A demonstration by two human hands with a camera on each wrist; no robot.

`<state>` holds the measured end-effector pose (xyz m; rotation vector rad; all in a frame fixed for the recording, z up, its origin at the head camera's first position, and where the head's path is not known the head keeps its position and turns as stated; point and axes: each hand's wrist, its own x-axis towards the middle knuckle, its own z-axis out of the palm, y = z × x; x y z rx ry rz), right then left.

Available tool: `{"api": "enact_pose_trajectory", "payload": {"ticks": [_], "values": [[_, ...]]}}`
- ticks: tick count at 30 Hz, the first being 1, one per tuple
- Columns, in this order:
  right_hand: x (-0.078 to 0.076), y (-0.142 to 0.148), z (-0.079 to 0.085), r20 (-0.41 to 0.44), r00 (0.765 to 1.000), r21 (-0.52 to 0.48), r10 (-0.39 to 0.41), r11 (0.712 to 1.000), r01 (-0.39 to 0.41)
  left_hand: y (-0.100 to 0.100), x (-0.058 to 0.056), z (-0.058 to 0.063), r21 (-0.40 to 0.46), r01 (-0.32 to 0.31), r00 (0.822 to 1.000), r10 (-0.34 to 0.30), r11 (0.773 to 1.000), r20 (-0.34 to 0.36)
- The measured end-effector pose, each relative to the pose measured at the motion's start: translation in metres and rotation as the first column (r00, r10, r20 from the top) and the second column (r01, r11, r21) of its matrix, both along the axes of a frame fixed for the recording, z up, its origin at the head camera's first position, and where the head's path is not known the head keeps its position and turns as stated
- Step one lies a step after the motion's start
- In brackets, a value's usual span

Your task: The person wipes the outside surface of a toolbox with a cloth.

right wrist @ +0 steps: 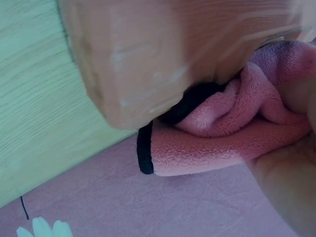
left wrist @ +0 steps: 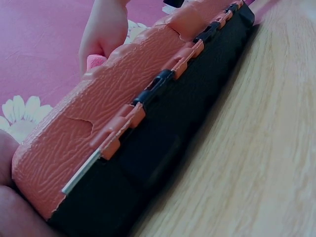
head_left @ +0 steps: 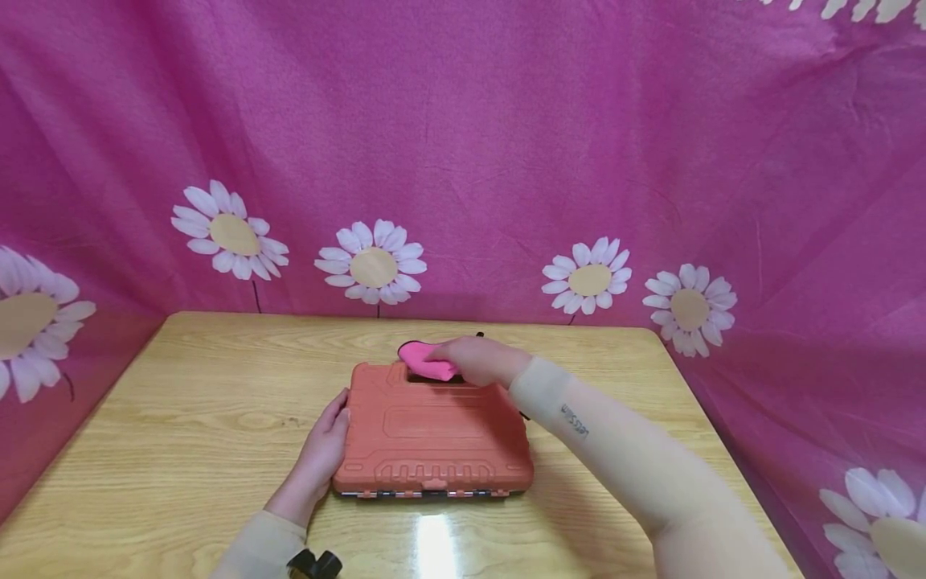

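An orange-red plastic case [head_left: 441, 434] with a black lower half lies closed on the wooden table, its hinged edge [left wrist: 153, 94] facing the near side. My right hand [head_left: 481, 359] grips a folded pink cloth [head_left: 428, 362] at the case's far edge, by the black handle. In the right wrist view, the fluffy pink cloth [right wrist: 197, 150] has dark trim and bunches against the case. My left hand [head_left: 325, 446] holds the case's left side, fingers along its far-left edge and mostly hidden; part of that hand [left wrist: 17, 197] shows at the corner in the left wrist view.
The wooden table [head_left: 217, 418] extends around the case on all sides. Behind it and along both sides hangs a magenta cloth [head_left: 463, 145] printed with white daisies. A black device [head_left: 314, 563] sits at the left wrist.
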<state>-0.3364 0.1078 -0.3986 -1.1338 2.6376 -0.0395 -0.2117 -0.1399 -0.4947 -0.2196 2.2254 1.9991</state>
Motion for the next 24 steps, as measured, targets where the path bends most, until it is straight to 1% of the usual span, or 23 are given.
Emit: {"api": "enact_pose_trajectory", "payload": {"ticks": [4, 8, 13, 21, 24], "values": [[-0.001, 0.007, 0.001, -0.007, 1.0, -0.008, 0.01, 1.0, -0.01, 0.0, 0.0, 0.0, 0.008, -0.002, 1.0, 0.001, 1.0, 0.007], [-0.001, 0.015, 0.005, -0.031, 0.999, 0.008, 0.024, 1.0, -0.023, 0.0, 0.0, 0.001, 0.01, 0.001, 1.0, -0.001, 1.0, 0.0], [0.0, 0.026, 0.008, -0.017, 1.0, 0.021, -0.022, 1.0, 0.023, 0.0, 0.0, 0.0, 0.008, 0.001, 1.0, -0.001, 1.0, -0.006], [-0.001, 0.041, 0.006, 0.003, 0.999, -0.056, -0.036, 0.998, 0.036, 0.0, 0.0, 0.0, 0.016, 0.006, 1.0, -0.005, 1.0, -0.005], [-0.001, 0.048, 0.007, 0.006, 1.0, -0.076, -0.028, 0.997, 0.028, 0.0, 0.0, 0.0, 0.017, 0.007, 1.0, -0.007, 1.0, -0.005]]}}
